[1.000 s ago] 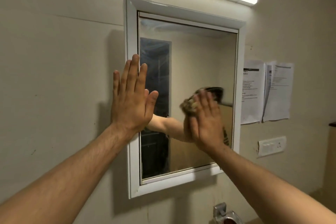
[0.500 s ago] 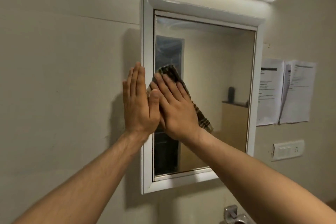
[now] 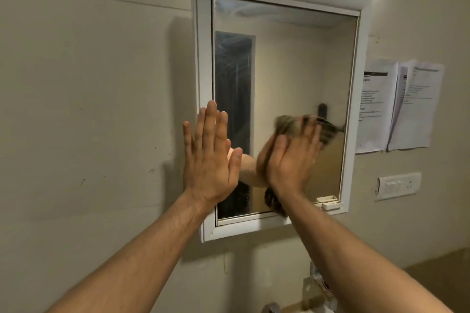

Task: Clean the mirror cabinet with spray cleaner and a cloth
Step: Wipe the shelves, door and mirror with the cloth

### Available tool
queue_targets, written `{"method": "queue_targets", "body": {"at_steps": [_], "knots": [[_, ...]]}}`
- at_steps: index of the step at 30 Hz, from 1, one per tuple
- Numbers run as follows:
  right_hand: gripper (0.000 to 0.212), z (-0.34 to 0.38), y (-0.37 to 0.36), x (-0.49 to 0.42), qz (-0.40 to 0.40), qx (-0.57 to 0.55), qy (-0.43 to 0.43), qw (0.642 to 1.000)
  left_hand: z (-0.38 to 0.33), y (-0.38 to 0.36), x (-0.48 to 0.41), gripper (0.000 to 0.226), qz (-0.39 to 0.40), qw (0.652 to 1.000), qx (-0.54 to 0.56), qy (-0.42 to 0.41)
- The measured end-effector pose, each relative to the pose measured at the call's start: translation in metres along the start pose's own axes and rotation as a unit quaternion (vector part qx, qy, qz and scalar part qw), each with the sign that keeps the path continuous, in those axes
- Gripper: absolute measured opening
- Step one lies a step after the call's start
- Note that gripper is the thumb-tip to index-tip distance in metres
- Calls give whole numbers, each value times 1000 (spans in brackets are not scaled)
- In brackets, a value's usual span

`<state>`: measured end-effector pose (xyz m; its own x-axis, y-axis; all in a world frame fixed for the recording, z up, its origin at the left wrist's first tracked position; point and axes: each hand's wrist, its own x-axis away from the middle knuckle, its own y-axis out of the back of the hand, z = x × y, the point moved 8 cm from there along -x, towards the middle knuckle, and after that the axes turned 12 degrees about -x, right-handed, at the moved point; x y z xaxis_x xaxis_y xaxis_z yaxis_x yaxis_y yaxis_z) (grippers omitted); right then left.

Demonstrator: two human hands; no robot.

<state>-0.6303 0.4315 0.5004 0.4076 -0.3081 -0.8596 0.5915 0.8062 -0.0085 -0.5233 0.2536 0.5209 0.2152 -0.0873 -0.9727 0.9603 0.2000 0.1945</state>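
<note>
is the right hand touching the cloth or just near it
Touching. Head view: the right hand lies flat over the cloth, which pokes out above it against the mirror.

We saw the mirror cabinet (image 3: 203, 58) framed in smooth, glossy white plastic around shiny, reflective glass (image 3: 300, 63). The cloth (image 3: 286, 123) looked like soft woven fabric. The wall (image 3: 89, 109) was matt paint, lightly scuffed. At the right hung thin paper sheets (image 3: 376, 107) and a glossy plastic switch plate (image 3: 398, 185).

Print on the two paper sheets (image 3: 376, 109) is too small and blurred to read.
</note>
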Motion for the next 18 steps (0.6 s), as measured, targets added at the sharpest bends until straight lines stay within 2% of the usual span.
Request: {"method": "queue_targets", "body": {"at_steps": [1, 2, 3, 4, 5, 6, 7, 8, 9, 10, 11, 12, 13, 14, 15, 16, 18], "knots": [[66, 17, -15, 31, 90, 14, 162, 983, -5, 0, 1, 70, -1, 1000, -13, -12], [65, 28, -28, 72, 193, 30, 332, 923, -8, 0, 1, 69, -1, 999, -30, -20], [62, 25, -32, 104, 272, 47, 457, 846, -11, -1, 1, 69, 4, 999, -45, -28], [60, 15, -29, 117, 322, 60, 532, 780, -12, -2, 2, 70, 10, 998, -52, -36], [59, 5, -26, 113, 339, 69, 566, 749, -12, -3, 3, 72, 14, 998, -51, -45], [60, -4, -21, 100, 331, 71, 559, 757, -10, -3, 4, 75, 17, 997, -47, -52], [64, -14, -15, 78, 302, 66, 511, 802, -6, -2, 5, 76, 17, 997, -47, -54], [69, -29, -4, 51, 249, 60, 405, 878, -1, -2, 5, 77, 19, 997, -52, -53], [71, -53, 12, 29, 171, 59, 255, 950, 3, -1, 7, 77, 24, 997, -57, -48], [70, -79, 32, 16, 81, 54, 89, 991, 6, -1, 10, 76, 28, 997, -63, -42], [69, -102, 46, 17, 8, 39, -57, 998, 7, -2, 13, 76, 33, 996, -66, -41], [70, -113, 50, 27, -31, 29, -161, 986, 5, -4, 16, 76, 38, 996, -70, -41], [73, -112, 47, 38, -35, 34, -207, 977, 4, -6, 19, 75, 42, 996, -72, -36], [76, -105, 41, 47, -16, 51, -197, 979, 2, -8, 21, 74, 44, 996, -75, -28], [78, -93, 30, 57, 24, 75, -142, 987, 2, -10, 22, 73, 40, 996, -77, -17], [79, -82, 22, 70, 76, 105, -59, 990, 1, -11, 22, 73, 35, 996, -76, -11], [81, -72, 13, 92, 181, 150, 110, 966, 1, -12, 21, 73, 26, 997, -72, -19]]}}
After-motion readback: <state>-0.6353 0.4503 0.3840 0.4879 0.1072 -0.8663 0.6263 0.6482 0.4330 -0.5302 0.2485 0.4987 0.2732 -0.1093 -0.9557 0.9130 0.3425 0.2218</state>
